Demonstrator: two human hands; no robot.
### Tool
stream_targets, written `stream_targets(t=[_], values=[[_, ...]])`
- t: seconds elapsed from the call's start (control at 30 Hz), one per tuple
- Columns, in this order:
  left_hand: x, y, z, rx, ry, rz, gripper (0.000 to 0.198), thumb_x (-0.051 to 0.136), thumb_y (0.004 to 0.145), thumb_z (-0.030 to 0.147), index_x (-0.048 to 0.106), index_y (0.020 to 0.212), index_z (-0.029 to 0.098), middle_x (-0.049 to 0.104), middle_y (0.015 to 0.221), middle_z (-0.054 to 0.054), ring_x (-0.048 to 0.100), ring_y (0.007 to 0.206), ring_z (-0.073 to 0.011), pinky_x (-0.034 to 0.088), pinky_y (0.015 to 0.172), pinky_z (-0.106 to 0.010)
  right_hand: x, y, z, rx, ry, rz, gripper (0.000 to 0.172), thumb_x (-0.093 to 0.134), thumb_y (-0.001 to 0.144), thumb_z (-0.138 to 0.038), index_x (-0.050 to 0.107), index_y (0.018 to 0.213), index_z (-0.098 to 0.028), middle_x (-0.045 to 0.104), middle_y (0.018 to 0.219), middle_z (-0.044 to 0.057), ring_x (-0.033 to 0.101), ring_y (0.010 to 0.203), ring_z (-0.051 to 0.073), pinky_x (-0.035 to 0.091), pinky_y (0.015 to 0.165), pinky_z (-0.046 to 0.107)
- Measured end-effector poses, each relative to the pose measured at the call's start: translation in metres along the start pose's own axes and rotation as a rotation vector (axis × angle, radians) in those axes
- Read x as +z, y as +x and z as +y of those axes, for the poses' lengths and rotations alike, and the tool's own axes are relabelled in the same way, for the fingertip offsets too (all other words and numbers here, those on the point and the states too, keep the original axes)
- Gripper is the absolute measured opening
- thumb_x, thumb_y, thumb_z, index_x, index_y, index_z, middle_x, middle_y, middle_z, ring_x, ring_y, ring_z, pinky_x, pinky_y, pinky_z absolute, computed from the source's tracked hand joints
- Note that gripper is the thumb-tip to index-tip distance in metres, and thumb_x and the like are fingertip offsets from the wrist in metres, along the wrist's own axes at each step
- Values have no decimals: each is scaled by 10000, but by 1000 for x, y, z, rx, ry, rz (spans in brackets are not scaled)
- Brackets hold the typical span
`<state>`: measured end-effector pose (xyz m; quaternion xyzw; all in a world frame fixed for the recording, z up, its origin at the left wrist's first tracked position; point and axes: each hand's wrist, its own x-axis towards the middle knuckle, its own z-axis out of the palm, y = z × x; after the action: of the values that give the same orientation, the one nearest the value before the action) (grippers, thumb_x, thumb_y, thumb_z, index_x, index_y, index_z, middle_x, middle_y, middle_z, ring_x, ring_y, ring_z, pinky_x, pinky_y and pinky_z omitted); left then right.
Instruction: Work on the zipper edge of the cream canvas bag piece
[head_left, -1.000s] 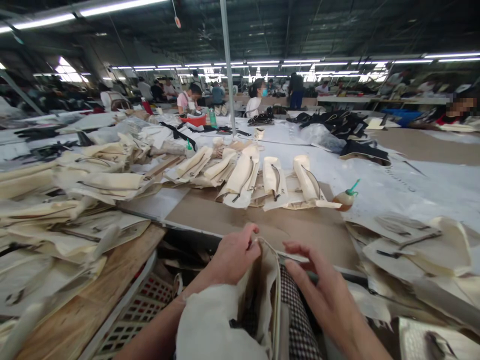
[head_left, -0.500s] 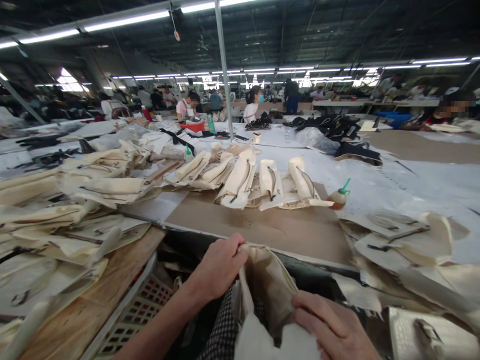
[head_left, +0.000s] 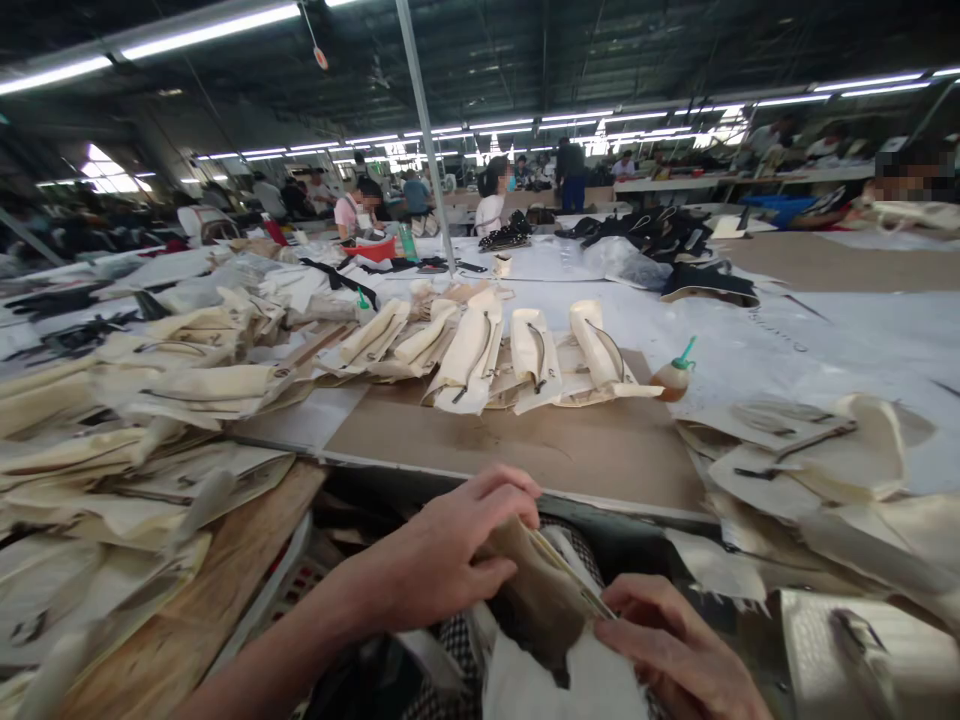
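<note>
A cream fabric piece with a tan inner side (head_left: pixel 544 600) is held up over my lap, in front of the table edge. My left hand (head_left: pixel 457 545) curls its fingers over the upper left edge, with the thumb on the tan side. At the right edge, my right hand (head_left: pixel 667 635) pinches the fabric between thumb and fingers. The lower part of the piece hangs down and leaves the view. Past the table edge, several cream pieces with dark zippers (head_left: pixel 536 360) lie in a row.
Stacked cream pieces (head_left: pixel 187 390) cover the left side, partly on a wooden board (head_left: pixel 217 600). A plastic basket (head_left: pixel 296 580) stands below it. More cream pieces (head_left: pixel 817 460) lie at right, near a glue bottle with a green nozzle (head_left: pixel 675 375). People work farther back.
My left hand has moved right and over the top edge of the fabric piece, closer to my right hand. The opening between its edges has narrowed. The view has shifted slightly.
</note>
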<state>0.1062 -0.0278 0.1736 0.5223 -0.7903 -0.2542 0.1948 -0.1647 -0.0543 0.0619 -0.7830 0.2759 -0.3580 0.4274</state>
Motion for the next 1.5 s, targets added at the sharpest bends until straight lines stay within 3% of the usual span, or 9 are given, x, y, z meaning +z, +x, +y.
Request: stream_targets(t=[0.1,0.2,0.37,0.57,0.67,0.77,1.03,1.27,1.5], values=[[0,17,2,78,43,-149,292,674,772,30,557,952,228,535,1300,5,533,1179,-153,369,1004,-216,-10,1,-1,-123,-27,-70,248,554,945,-302,694,1124,-403,672,1076,40,698,770,158,577,662,214],[6,30,1,138,136,-192,186,665,819,70,553,881,205,620,1174,10,594,1031,-156,405,916,-227,-21,0,-9,-182,-84,-110,322,502,961,-210,646,1196,-376,649,1131,55,701,877,154,572,750,211],[17,36,0,205,237,-166,78,600,912,163,562,850,190,665,1035,1,612,934,-157,411,864,-241,-30,3,-33,5,-126,-43,263,464,963,-226,655,1114,-324,665,1132,38,674,1017,169,545,853,208],[18,39,-4,295,302,-132,116,555,940,173,634,863,207,679,1088,-10,621,970,-168,408,888,-271,-19,24,-33,172,-121,-136,96,575,930,-341,600,936,-249,652,972,8,640,837,143,518,760,212],[13,40,-3,334,247,-173,129,572,924,151,655,843,207,667,1139,-13,628,985,-162,420,882,-260,-14,31,-31,281,-260,-199,141,674,853,-315,552,866,-247,636,878,-37,616,756,130,495,701,227],[9,41,-2,355,177,-227,138,607,897,123,654,793,200,640,1209,-6,628,1011,-156,425,907,-248,-13,31,-32,257,-435,-214,149,658,857,-286,514,843,-249,616,829,-50,616,728,135,475,656,247],[15,47,-2,346,199,-149,130,598,893,125,629,787,194,689,1154,-9,634,1008,-174,420,873,-263,-7,23,-24,-21,-571,-73,40,544,927,-215,565,937,-248,636,945,9,653,700,130,511,604,218],[22,47,-13,227,203,-84,93,581,874,127,589,797,179,695,1036,7,646,889,-148,431,798,-222,12,19,-17,3,-423,169,108,527,956,-240,602,879,-229,653,955,48,656,765,133,504,695,209],[23,51,-14,134,117,-65,96,622,854,124,581,789,182,704,966,36,649,866,-128,427,796,-186,30,19,-11,110,-264,358,131,555,933,-276,603,813,-254,691,990,-10,673,861,101,474,775,173]])
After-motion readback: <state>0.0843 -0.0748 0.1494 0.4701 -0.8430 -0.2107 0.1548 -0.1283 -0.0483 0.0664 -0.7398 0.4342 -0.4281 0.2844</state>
